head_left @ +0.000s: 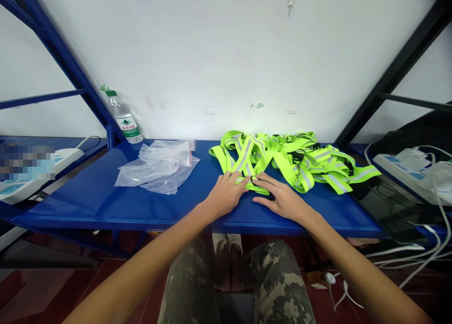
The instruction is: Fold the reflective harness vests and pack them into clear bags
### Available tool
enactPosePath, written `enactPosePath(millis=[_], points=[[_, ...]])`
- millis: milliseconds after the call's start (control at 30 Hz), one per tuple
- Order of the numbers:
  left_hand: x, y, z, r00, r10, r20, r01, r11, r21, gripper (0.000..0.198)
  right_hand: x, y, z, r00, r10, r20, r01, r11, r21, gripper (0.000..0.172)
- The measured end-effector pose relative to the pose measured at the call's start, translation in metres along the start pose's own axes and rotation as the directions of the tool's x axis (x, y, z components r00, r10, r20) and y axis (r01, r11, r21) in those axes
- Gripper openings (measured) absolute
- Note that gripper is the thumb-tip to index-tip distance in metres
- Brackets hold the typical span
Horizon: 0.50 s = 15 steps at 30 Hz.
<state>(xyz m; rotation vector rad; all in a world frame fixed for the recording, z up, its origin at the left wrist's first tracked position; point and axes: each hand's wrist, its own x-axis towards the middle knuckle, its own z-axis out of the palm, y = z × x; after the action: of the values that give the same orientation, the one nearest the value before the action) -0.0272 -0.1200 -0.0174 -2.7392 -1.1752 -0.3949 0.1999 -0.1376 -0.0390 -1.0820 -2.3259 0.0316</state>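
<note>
My left hand (224,194) and right hand (280,199) lie open and nearly flat, fingertips resting on a neon-green webbing strap (256,186) with a silver reflective stripe, neither closed around it. The strap belongs to a tangled heap of reflective belts (303,161) on the blue painted-steel surface (106,211). Left of the heap lie crinkled clear plastic bags (158,168), beyond them a plastic water bottle (124,117).

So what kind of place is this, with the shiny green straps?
Probably a small packing workroom: reflective safety straps heaped on a blue metal shelf, with clear plastic bags beside them.
</note>
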Motion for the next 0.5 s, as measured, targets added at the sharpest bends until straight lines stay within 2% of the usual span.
enactPosePath(millis=[167,333,500], points=[[-0.007,0.003,0.000,0.999,-0.021,-0.029,0.022,1.000,0.005,0.044,0.001,-0.002,-0.002,1.000,-0.006,0.029,0.005,0.999,0.046,0.052],[-0.014,0.006,0.003,0.991,-0.097,-0.091,0.092,0.994,-0.055,0.043,0.004,-0.011,0.003,1.000,-0.013,0.007,0.013,1.000,-0.003,0.048],[-0.019,0.010,0.004,0.988,-0.084,-0.133,0.068,0.990,-0.125,0.053,0.004,-0.016,0.006,1.000,-0.004,0.011,0.005,0.999,-0.039,0.038]])
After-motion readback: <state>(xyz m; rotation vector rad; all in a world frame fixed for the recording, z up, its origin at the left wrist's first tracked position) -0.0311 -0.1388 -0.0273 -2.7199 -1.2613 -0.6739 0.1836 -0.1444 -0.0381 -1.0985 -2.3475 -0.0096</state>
